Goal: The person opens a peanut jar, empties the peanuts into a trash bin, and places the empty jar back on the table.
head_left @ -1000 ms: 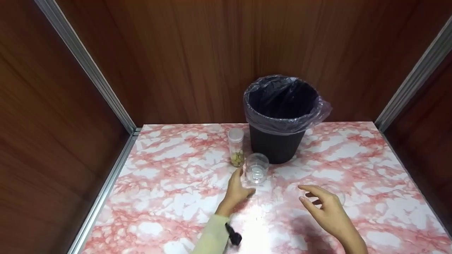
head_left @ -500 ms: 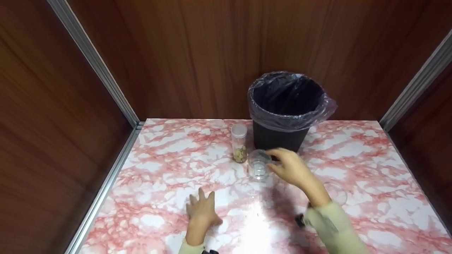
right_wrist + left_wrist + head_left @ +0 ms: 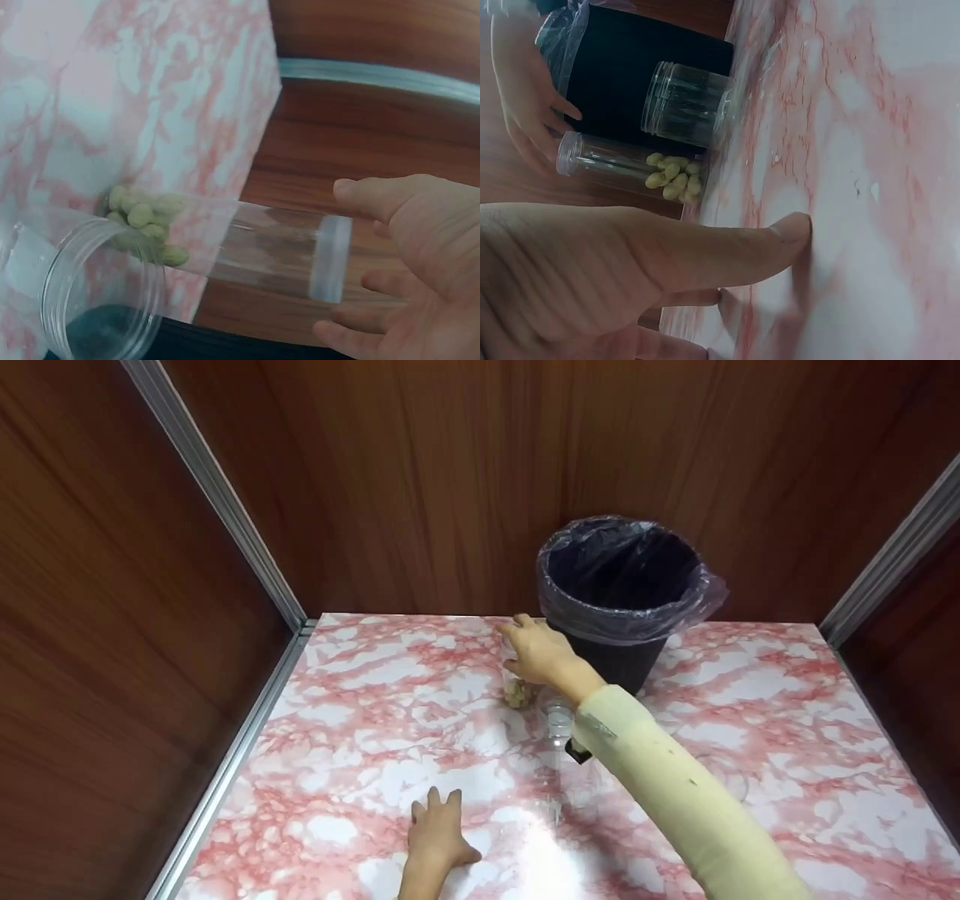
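A tall clear jar [image 3: 516, 692] with a whitish lid [image 3: 330, 259] stands upright. Light green, nut-like pieces [image 3: 676, 177] fill its lower part. My right hand [image 3: 538, 652] reaches over its top with fingers and thumb spread about the lid; in the right wrist view a gap shows between hand and lid. Beside it stands a wider clear jar [image 3: 688, 105] with an uncovered mouth, partly behind my right forearm in the head view. My left hand [image 3: 437, 834] is at the near part of the table, fingers spread, holding nothing; its thumb is close to the surface.
A black bin [image 3: 619, 664] with a translucent purple liner [image 3: 630, 622] stands right behind the jars. A faint clear disc [image 3: 726, 777] lies on the red-and-white marbled table [image 3: 360, 720]. Brown wood-grain panels [image 3: 420, 487] enclose the back and sides.
My right hand has moved left and forward, past the wider jar to the tall jar's lid. The left hand has drawn back from the jars to the near part of the table.
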Available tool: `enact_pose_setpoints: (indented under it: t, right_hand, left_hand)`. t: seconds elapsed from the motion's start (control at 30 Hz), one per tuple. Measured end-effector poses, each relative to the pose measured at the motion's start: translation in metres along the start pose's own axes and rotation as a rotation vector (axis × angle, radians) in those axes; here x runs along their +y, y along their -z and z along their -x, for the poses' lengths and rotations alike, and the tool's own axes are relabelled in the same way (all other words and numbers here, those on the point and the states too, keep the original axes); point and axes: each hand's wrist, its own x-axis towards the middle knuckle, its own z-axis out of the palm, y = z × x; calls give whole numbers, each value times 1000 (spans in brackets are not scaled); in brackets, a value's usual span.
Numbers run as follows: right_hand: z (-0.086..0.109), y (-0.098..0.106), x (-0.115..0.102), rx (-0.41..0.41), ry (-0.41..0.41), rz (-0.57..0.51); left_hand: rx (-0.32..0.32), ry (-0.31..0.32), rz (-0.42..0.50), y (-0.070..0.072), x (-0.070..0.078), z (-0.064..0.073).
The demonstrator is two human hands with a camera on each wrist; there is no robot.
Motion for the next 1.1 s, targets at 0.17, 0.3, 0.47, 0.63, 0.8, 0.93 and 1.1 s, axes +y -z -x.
enact_pose_setpoints:
  t: [0.17,0.3,0.47,0.63,0.8,0.93,1.1]
  right_hand:
    - [-11,-5,-1,6,-20,23]
    - [-10,-5,3,15,-9,-1]
    - [-1,-4,5,51,52,-67]
    - [19,2,2,128,127,-159]
    - [58,16,0,220,168,-265]
    - [96,23,2,291,182,-342]
    - [143,19,10,332,136,-454]
  left_hand:
    - [6,16,8,1,0,-1]
    - [-1,32,24,2,3,-3]
    - [-8,27,59,0,2,-2]
    - [-2,31,73,-2,-4,1]
    - [-7,55,62,-4,-6,2]
    - [-7,58,71,-4,-4,1]
    - [91,83,112,-14,-1,-1]
